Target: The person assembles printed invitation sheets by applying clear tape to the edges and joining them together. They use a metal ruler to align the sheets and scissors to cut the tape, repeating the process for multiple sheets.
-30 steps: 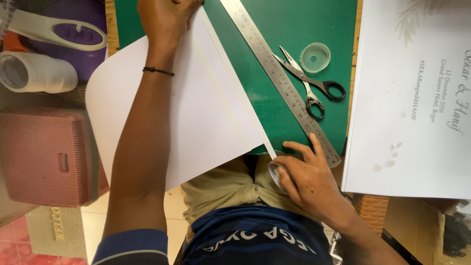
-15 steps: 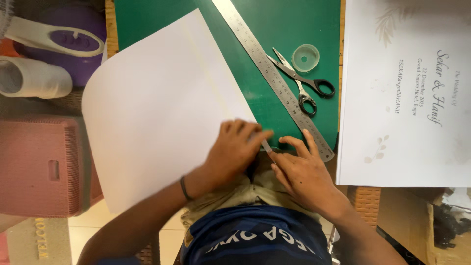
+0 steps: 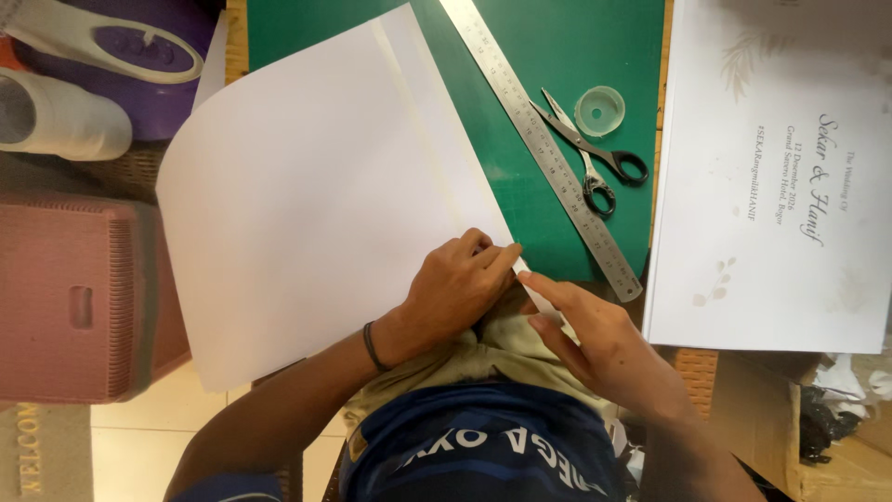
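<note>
left hand [image 3: 455,288]: knuckles up, fingers curled down on the near right corner of the big white sheet [image 3: 307,195], pinching/pressing the edge there. wearing a thin dark band at the wrist.
right hand [image 3: 595,339]: index finger stretched out along the sheet's corner edge, touching it, fingertips just about meeting the left hand's. rest of the fingers loosely bent, not rly gripping anything else afaict.
white sheet: lies at a slant over the green cutting mat [image 3: 548,56], far corner up near the top of the mat, left side hanging off over the stuff on the left. there's a long narrow strip / fold line running along its right edge, top to the corner where both hands are.
steel ruler [image 3: 539,144]: flat on the mat, diagonal, roughly parallel to the sheet's right edge, just beside it, not touched.
scissors [image 3: 590,158]: closed, black handles, lying on the mat right next to the ruler on its right side.
clear round lid thing [image 3: 599,110]: on the mat, just above the scissors.
printed white board [image 3: 771,177]: big, right side of the bench, leaf pattern + some script on it, overlaps the mat's right edge.
left side: pink plastic basket [image 3: 74,288], white roll [image 3: 56,116], purple + white iron [image 3: 121,56]. all well apart from the hands.
bottom right: cardboard box [image 3: 790,428].
</note>
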